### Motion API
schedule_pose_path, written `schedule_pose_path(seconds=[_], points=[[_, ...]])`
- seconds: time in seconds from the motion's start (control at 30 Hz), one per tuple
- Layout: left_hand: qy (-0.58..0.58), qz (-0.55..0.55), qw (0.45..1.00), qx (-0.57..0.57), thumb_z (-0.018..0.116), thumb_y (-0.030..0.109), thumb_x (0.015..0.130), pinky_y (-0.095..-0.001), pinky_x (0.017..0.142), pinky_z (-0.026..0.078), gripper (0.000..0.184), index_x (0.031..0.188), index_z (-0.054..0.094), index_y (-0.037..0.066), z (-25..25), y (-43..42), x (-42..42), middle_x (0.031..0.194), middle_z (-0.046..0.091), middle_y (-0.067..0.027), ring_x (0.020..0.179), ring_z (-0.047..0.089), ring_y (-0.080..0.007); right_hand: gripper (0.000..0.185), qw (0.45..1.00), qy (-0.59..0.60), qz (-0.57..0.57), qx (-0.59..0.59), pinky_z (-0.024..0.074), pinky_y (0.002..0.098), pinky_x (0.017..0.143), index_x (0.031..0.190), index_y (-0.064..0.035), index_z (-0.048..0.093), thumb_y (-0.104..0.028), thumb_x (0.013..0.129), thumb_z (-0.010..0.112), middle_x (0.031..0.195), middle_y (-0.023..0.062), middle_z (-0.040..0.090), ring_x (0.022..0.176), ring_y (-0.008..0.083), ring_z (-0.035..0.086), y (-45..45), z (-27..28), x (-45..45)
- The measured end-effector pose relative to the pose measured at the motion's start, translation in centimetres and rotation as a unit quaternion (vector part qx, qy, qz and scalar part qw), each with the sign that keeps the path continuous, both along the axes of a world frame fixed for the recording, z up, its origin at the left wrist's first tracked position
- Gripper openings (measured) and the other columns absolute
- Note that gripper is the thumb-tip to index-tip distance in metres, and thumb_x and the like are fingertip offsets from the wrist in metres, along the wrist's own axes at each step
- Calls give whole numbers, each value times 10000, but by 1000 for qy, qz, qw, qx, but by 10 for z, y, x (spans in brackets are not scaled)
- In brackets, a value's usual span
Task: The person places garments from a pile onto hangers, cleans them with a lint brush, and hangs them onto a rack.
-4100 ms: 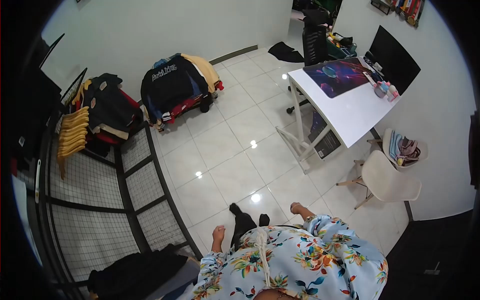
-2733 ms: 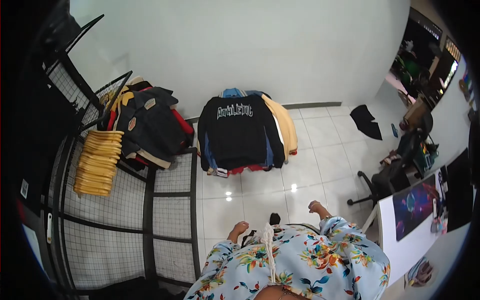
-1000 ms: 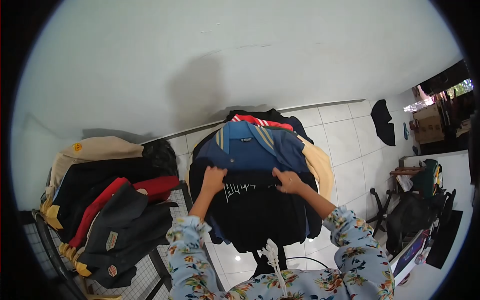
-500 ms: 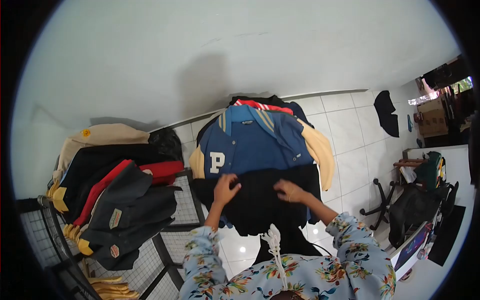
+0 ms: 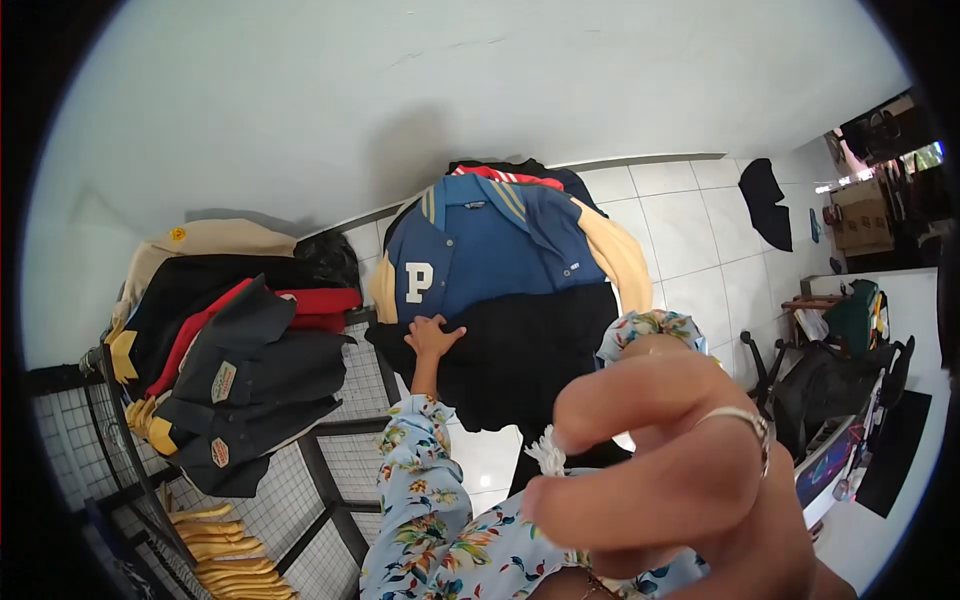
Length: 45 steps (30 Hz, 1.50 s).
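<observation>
My left hand [image 5: 434, 338] rests with its fingers apart on a black garment [image 5: 510, 345], which lies folded over the lower part of a blue jacket [image 5: 500, 250]. The jacket has cream sleeves, a striped collar and a white letter P, and lies on a pile of clothes. My right hand [image 5: 680, 460] is raised very close to the camera at the lower right, with its fingers bent and apart, a ring on one of them and nothing between them. It covers part of my floral clothing.
On the left, a dark grey jacket [image 5: 240, 380] and other garments lie on a black mesh rack [image 5: 320, 440], above wooden hangers [image 5: 235, 550]. A black cloth [image 5: 766, 205] lies on the tiled floor. A black chair [image 5: 835, 400] stands at the right.
The black garment was folded down off the blue jacket, baring the letter P. My right hand has left it and risen toward the camera; my left hand has stayed on it.
</observation>
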<state>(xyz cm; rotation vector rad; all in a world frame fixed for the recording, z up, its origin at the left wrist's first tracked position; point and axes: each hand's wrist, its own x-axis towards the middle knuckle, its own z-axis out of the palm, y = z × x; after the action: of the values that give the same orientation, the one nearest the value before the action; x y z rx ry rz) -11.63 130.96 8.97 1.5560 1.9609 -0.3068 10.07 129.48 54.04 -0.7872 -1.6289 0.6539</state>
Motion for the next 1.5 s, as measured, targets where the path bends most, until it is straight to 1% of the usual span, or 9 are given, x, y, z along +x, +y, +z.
schedule_pose_path(seconds=[0.1, 0.23, 0.43, 0.6, 0.73, 0.87, 1.0, 1.2, 1.5], points=[[155, 130, 970, 134, 621, 535, 658, -531, 900, 293, 422, 935, 625, 216, 9, -23, 16, 1061, 506, -141, 1095, 421, -331, 176, 999, 7, 31, -8, 448, 295, 580, 757, -134, 589, 7, 653, 570, 801, 44, 600, 689, 158, 536, -3, 0, 2], [3, 313, 947, 67, 637, 387, 708, -479, 896, 350, 293, 950, 623, 222, -23, -38, -5, 1028, 519, -150, 1067, 457, -347, 167, 997, 11, 78, -15, 443, 291, 571, 786, -108, 590, 10, 677, 544, 788, 39, 601, 670, 163, 533, -7, -2, 7], [-67, 174, 975, 122, 629, 126, 671, -372, 794, 431, 175, 839, 583, 143, 14, -57, 1, 946, 530, -154, 909, 535, -316, 167, 987, 22, 155, -21, 436, 285, 557, 830, -69, 591, 14, 714, 505, 769, 32, 601, 642, 172, 529, -11, -6, 18], [-277, 148, 897, 311, 564, -29, 611, -303, 721, 421, 162, 708, 461, 50, 84, -76, 28, 786, 490, -122, 743, 519, -265, 179, 972, 28, 231, -11, 429, 279, 545, 866, -36, 592, 17, 744, 473, 753, 27, 602, 618, 179, 525, -13, -11, 30], [-399, 141, 817, 392, 556, -56, 597, -277, 708, 392, 185, 651, 407, 40, 168, -96, 50, 730, 457, -87, 703, 469, -219, 489, 942, -148, 220, -205, 450, 306, 685, 1212, -67, 437, 10, 737, 521, 983, 100, 514, 833, 210, 540, 0, -109, 43], [-408, 85, 776, 474, 568, -78, 572, -256, 704, 368, 224, 632, 390, 43, 243, -123, 65, 722, 421, -66, 675, 423, -202, 739, 945, -220, 68, -233, 348, 383, 932, 1285, -73, 315, -192, 666, 702, 1249, 154, 324, 1127, 303, 391, -36, -265, 64], [-413, 72, 757, 501, 564, -107, 549, -252, 707, 371, 217, 613, 406, 28, 319, -158, 83, 728, 417, -70, 674, 441, -193, 783, 944, -170, -16, -284, 312, 401, 958, 1271, -58, 335, -260, 631, 737, 1260, 162, 338, 1135, 325, 376, -56, -350, 71], [-403, 74, 740, 534, 568, -142, 524, -257, 786, 344, 221, 607, 475, 40, 374, -230, 104, 736, 415, -67, 730, 461, -213, 442, 973, -99, 136, -158, 371, 364, 896, 1115, -12, 497, -137, 715, 638, 1083, 170, 522, 1047, 287, 480, -42, -329, 69], [-34, 195, 796, 572, 564, -145, 557, -326, 788, 411, 293, 786, 632, 24, 384, -370, 57, 930, 489, -144, 887, 518, -317, 147, 962, 7, 251, -106, 445, 264, 681, 826, 55, 587, -8, 698, 555, 771, 111, 632, 730, 171, 590, -78, -154, 18]])
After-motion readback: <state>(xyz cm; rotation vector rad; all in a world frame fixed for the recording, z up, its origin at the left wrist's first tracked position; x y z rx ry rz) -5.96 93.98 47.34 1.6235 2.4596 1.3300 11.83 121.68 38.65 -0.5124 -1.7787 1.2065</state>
